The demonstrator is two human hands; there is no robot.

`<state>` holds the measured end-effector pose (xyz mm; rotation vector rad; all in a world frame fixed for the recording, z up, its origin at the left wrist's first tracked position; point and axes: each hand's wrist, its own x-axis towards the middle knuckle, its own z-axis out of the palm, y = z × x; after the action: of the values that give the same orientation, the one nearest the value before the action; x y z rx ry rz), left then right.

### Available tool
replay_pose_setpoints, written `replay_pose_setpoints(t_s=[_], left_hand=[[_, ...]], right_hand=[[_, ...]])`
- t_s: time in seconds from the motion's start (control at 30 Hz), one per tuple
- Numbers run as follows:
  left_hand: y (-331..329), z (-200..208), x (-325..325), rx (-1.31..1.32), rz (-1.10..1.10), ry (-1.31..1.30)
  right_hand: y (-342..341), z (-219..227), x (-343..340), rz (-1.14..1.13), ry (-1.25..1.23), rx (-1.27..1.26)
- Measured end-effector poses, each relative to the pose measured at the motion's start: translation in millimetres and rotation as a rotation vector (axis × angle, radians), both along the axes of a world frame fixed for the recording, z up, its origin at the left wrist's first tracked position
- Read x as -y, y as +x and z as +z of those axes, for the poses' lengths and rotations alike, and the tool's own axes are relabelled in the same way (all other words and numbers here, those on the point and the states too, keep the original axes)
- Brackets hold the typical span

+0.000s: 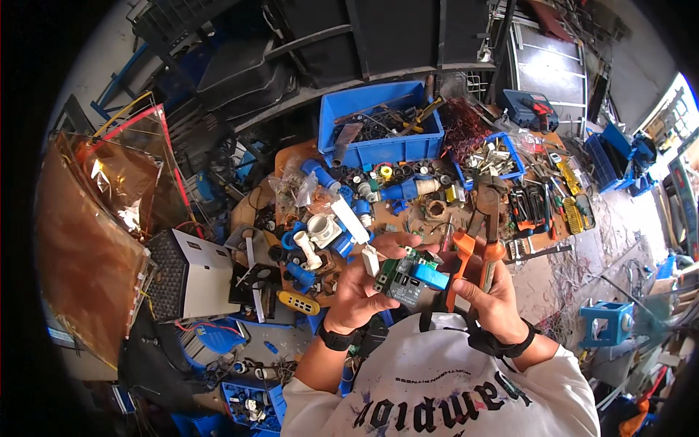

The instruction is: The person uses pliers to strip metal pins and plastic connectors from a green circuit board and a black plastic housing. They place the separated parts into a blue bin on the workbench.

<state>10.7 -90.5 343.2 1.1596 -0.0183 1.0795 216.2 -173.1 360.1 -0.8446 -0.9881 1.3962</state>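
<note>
While the left hand [355, 295] grips one green circuit board [393, 278], the right hand [502, 297] is clamped on one orange-handled tool [464, 246], just beside the board. Both hands are over the near edge of the bench [424, 229]. Toward its far edge stand one large blue bin [393, 151] and one smaller blue tray [518, 156]; near its far right corner is one blue case [518, 109].

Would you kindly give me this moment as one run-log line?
Left hand: holds green circuit board | Right hand: grips orange-handled tool | Beyond hands: blue rectangular plastic bin
</note>
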Motion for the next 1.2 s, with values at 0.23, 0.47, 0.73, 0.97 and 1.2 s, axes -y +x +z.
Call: replay_pose_setpoints(t_s=[0.23, 0.47, 0.73, 0.97, 1.2], left_hand=[[-2, -6, -2, 0.046, -0.052, -0.036], [5, -10, -11, 0.036, -0.080, 0.061], [34, 5, -7, -0.013, -0.093, -0.020], [86, 11, 0, 0.012, -0.086, -0.176], [137, 20, 11, 0.165, -0.074, -0.452]], right_hand=[[-2, 6, 4, -0.029, -0.054, -0.011], [18, 0, 13, 0.002, -0.174, 0.031], [56, -5, 20, 0.018, -0.165, 0.002], [112, -9, 26, -0.001, -0.197, 0.023], [167, -13, 30, 0.048, -0.227, 0.018]])
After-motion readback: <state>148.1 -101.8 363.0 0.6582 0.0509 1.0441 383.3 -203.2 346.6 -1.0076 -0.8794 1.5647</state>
